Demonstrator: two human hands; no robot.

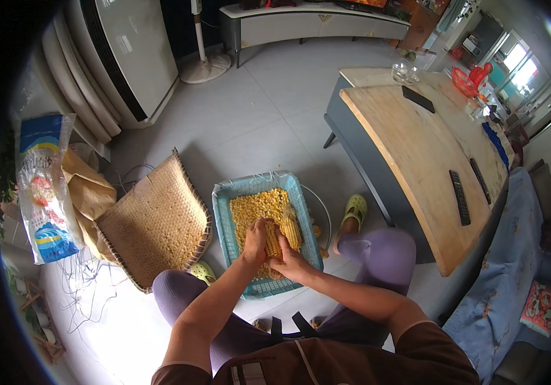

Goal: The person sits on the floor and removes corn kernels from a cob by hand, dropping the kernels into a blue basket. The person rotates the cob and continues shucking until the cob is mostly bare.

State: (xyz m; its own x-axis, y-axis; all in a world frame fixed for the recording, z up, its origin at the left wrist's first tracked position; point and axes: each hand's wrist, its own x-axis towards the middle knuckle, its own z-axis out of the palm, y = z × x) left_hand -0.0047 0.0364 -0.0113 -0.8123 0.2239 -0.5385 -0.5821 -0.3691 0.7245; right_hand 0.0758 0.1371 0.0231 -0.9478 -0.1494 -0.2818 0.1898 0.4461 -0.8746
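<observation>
A blue plastic basket [221, 230] stands on the floor between my legs, filled with loose yellow corn kernels [251, 204]. Over it, my left hand [256, 240] and my right hand [289, 257] hold an ear of dried corn [272, 240] between them, one at each side. Another corn ear [291, 232] lies just right of it in the basket. More ears or cobs lie under my hands, partly hidden. To the left of the basket, a woven bamboo winnowing tray [148, 221] holds scattered kernels near its lower right edge.
A low table with a wooden board [415, 149] is at the right, bearing remote controls [459, 197] and a phone [418, 98]. Brown and printed plastic bags [47, 192] stand at the left, above loose cables [83, 284]. Some corn pieces [322, 251] lie right of the basket.
</observation>
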